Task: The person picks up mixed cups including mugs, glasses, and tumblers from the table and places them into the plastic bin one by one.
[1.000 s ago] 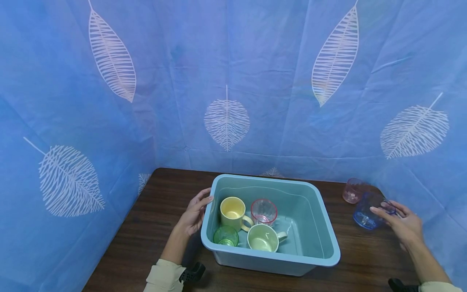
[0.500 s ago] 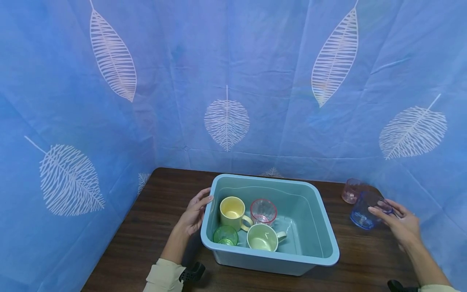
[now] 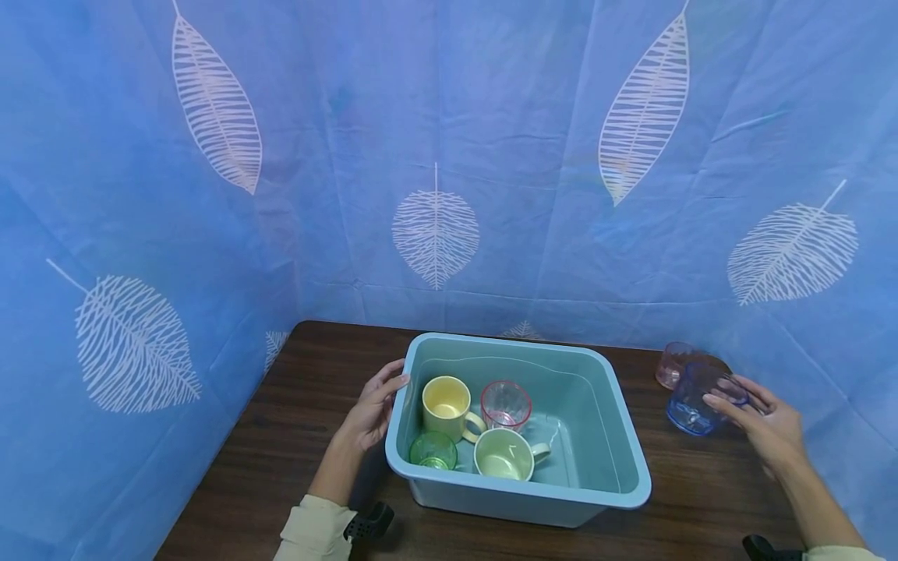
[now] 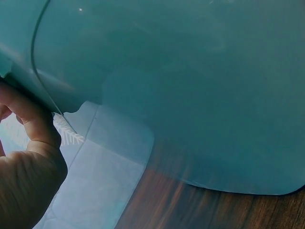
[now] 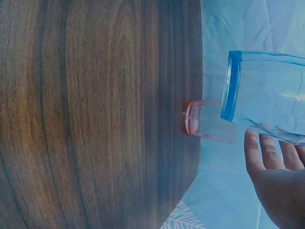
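My right hand [image 3: 761, 425] grips a clear blue glass [image 3: 701, 399] at the right of the table, thumb on the near side. In the right wrist view the blue glass [image 5: 267, 90] appears raised off the tabletop, fingers [image 5: 269, 152] along its side. Just behind it stands a clear pink glass [image 3: 675, 366]. My left hand [image 3: 372, 409] holds the left rim of a light blue plastic tub [image 3: 526, 499]. Inside the tub are a yellow mug [image 3: 447, 405], a red-rimmed clear glass [image 3: 506, 405], a green glass [image 3: 433, 450] and a pale green mug [image 3: 503, 456].
The tub takes up the middle of a dark wooden table [image 3: 281, 436]. Its right half shows bare floor inside. A blue cloth [image 3: 519, 195] with white leaf prints hangs behind and beside the table.
My right hand has moved slightly left and away from me with the blue glass, toward the pink glass. The left hand and the tub have stayed in place.
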A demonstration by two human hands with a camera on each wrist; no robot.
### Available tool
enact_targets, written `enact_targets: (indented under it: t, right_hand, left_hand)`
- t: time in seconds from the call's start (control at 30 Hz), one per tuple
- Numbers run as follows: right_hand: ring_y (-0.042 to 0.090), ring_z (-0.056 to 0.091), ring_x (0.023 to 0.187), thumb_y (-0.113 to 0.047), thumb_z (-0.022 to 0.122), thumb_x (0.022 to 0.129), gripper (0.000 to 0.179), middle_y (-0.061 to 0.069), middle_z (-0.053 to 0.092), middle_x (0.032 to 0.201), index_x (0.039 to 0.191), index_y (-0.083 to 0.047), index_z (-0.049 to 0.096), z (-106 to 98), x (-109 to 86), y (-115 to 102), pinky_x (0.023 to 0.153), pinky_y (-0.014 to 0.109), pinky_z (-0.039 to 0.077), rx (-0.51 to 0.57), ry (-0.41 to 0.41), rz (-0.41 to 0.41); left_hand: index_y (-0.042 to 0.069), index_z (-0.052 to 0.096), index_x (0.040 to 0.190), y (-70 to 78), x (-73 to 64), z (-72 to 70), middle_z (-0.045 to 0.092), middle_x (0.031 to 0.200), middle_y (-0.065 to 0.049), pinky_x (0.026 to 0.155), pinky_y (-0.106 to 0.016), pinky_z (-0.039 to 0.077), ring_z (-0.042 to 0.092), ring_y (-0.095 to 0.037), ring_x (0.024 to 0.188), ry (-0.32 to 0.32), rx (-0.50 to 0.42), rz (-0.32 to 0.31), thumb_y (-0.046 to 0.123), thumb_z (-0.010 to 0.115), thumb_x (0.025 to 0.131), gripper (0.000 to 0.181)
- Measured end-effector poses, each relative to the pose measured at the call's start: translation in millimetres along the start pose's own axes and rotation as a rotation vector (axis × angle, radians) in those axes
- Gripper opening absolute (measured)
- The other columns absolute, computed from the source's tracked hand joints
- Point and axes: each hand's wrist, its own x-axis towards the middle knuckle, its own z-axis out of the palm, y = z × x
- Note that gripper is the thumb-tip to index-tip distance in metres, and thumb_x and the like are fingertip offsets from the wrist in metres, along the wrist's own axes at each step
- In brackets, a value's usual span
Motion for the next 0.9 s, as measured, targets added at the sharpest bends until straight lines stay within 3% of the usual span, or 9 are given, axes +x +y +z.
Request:
enact_targets:
  t: [0.2,0.33,0.37,0.5,0.57,0.6,0.67,0.8,0.9]
  right_hand:
    - [-0.02,0.056,0.101,-0.008,0.075,0.095,0.051,-0.031,0.069,0.108,0.136,-0.034,0.057,0,-1.4,-3,0.078,-0.001,0.047,-0.093,-0.011,0.005]
    - [-0.011,0.047,0.132,-0.011,0.074,0.097,0.056,-0.034,0.066,0.113,0.144,-0.033,0.053,0,-3.5,-5,0.092,-0.001,0.043,-0.12,-0.022,0.016]
    - [-0.004,0.04,0.142,-0.014,0.073,0.098,0.059,-0.028,0.065,0.126,0.148,-0.034,0.05,0,-4.3,-6,0.098,0.0,0.041,-0.164,-0.019,0.028]
    - [0.004,0.03,0.151,-0.015,0.072,0.098,0.06,-0.032,0.061,0.127,0.149,-0.035,0.049,0,-5.5,-11,0.098,0.0,0.04,-0.186,-0.019,0.028]
    - [-0.005,0.039,0.142,-0.012,0.072,0.098,0.057,-0.03,0.063,0.126,0.147,-0.036,0.052,1,-5.6,-13,0.092,-0.001,0.043,-0.169,-0.024,0.013]
    - [-0.01,0.048,0.132,-0.008,0.073,0.097,0.054,-0.034,0.065,0.115,0.141,-0.035,0.056,1,-5.2,-14,0.087,-0.002,0.044,-0.108,-0.034,-0.003]
    - [-0.007,0.056,0.126,-0.005,0.072,0.097,0.051,-0.032,0.067,0.116,0.137,-0.034,0.058,2,-5.2,-16,0.087,-0.001,0.046,-0.074,-0.045,-0.016]
    - [-0.004,0.072,0.095,0.007,0.069,0.094,0.048,-0.019,0.075,0.111,0.125,-0.031,0.064,5,-5.0,-19,0.084,0.004,0.052,0.095,-0.086,-0.054]
    - [-0.001,0.073,0.095,0.009,0.068,0.094,0.049,-0.016,0.076,0.111,0.124,-0.03,0.066,6,-7.2,-21,0.083,0.006,0.054,0.127,-0.105,-0.062]
  left_hand:
    - [0.012,0.045,0.145,1.9,-0.6,2.3,0.071,0.098,-0.002,0.065,-0.018,0.061,0.076,-0.009,0.079,0.005,-0.002,-0.016,0.013,0.053,0.108,0.038]
    - [0.012,0.045,0.145,2.0,-0.8,2.9,0.071,0.097,-0.001,0.065,-0.017,0.061,0.076,-0.008,0.078,0.008,0.002,-0.02,0.012,0.053,0.108,0.038]
    - [0.012,0.045,0.144,1.8,-0.9,2.8,0.071,0.097,-0.001,0.065,-0.017,0.061,0.076,-0.007,0.078,0.008,0.003,-0.02,0.011,0.052,0.108,0.038]
    - [0.012,0.044,0.145,2.6,-1.2,2.4,0.071,0.095,-0.001,0.063,-0.016,0.06,0.075,-0.007,0.076,0.003,-0.001,-0.02,0.011,0.051,0.108,0.037]
    - [0.012,0.044,0.145,2.7,-1.0,2.4,0.071,0.094,-0.001,0.061,-0.015,0.059,0.075,-0.007,0.074,0.006,-0.005,-0.024,0.012,0.052,0.108,0.038]
    - [0.012,0.044,0.146,2.7,-0.8,2.3,0.071,0.093,-0.001,0.06,-0.014,0.059,0.075,-0.006,0.073,0.007,-0.008,-0.027,0.012,0.052,0.108,0.039]
    - [0.011,0.043,0.147,2.3,-0.7,2.2,0.072,0.094,-0.001,0.061,-0.015,0.059,0.075,-0.006,0.074,0.012,-0.009,-0.03,0.012,0.052,0.108,0.04]
    - [0.011,0.042,0.147,1.3,-1.3,2.3,0.072,0.096,-0.001,0.064,-0.017,0.061,0.075,-0.007,0.077,0.02,-0.013,-0.031,0.012,0.053,0.107,0.042]
    - [0.011,0.042,0.148,0.8,-2.0,2.3,0.071,0.097,-0.001,0.065,-0.017,0.061,0.075,-0.007,0.076,0.019,-0.01,-0.028,0.012,0.053,0.108,0.041]
